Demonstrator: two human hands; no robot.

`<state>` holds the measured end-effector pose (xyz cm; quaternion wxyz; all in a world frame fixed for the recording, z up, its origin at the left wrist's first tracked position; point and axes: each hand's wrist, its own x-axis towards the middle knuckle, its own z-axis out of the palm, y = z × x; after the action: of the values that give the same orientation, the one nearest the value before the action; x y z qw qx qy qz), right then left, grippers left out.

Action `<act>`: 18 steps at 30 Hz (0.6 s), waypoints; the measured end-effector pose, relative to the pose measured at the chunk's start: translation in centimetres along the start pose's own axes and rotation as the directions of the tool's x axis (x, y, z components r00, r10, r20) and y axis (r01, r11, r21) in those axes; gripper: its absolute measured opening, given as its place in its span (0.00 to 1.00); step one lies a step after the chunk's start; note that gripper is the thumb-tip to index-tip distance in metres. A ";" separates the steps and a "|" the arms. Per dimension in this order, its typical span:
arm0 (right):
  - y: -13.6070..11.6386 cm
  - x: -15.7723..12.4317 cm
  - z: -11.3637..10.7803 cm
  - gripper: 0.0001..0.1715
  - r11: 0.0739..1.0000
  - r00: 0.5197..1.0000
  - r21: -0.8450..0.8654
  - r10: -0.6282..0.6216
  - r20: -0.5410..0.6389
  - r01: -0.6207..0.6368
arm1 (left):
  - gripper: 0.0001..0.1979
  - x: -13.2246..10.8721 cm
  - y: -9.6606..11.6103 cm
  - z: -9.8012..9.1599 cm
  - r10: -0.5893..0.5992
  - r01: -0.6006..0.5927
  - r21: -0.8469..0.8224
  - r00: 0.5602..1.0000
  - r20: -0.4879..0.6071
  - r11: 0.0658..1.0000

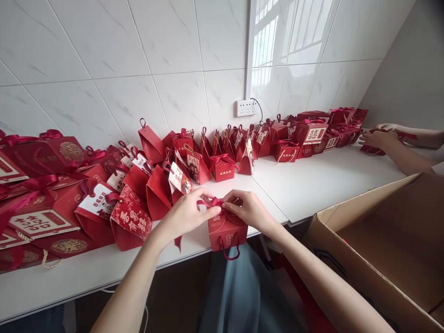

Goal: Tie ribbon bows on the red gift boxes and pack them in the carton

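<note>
Since the counter (pixel 270 178) seems to bear its weight, the red box (pixel 227 231) sits at the counter's front edge, where the left hand (pixel 190 209) and right hand (pixel 248 210), close together, pinch its ribbon (pixel 217 202) from both sides.

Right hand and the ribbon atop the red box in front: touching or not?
Touching. The head view shows the right hand with its fingertips against the ribbon above the red box, no gap visible between them.
</note>
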<state>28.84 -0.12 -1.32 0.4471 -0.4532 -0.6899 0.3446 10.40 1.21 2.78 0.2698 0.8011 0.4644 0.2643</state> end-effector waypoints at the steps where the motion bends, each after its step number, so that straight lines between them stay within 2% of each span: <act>1: 0.0 0.0 0.0 0.04 1.000 1.000 -0.013 -0.003 -0.006 0.003 | 0.15 -0.3 0.0 -0.5 -0.034 0.032 0.042 0.999 0.035 0.999; 3: -0.1 0.1 0.1 0.04 0.999 1.000 -0.035 -0.014 -0.017 0.013 | 0.13 -0.8 0.1 -1.7 -0.090 0.071 0.149 0.988 0.123 0.986; 6: -0.2 0.1 0.3 0.04 0.998 0.999 -0.056 -0.016 -0.034 0.014 | 0.07 -1.5 0.8 -3.0 -0.101 0.042 0.263 0.972 0.215 0.964; 9: -0.2 0.1 0.6 0.05 0.998 0.999 -0.056 0.002 -0.051 -0.005 | 0.10 -1.6 1.9 -3.2 -0.021 -0.039 0.366 0.987 0.158 0.930; 13: -0.1 0.1 0.8 0.06 0.998 0.998 -0.056 -0.024 -0.055 0.021 | 0.14 -0.7 3.3 -2.2 0.148 -0.171 0.547 0.985 0.086 0.820; 15: 0.0 0.1 0.8 0.08 0.997 0.998 -0.063 -0.036 -0.051 0.033 | 0.15 0.0 3.7 -1.8 0.207 -0.234 0.560 0.972 0.111 0.795; 18: 0.0 0.1 0.7 0.09 0.996 0.998 -0.081 -0.039 -0.042 0.036 | 0.14 0.9 3.6 -1.3 0.226 -0.252 0.481 0.968 0.112 0.840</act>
<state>28.15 -0.04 -1.55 0.4498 -0.4650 -0.7018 0.2983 12.06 0.75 6.33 0.0340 0.9011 0.4058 0.1487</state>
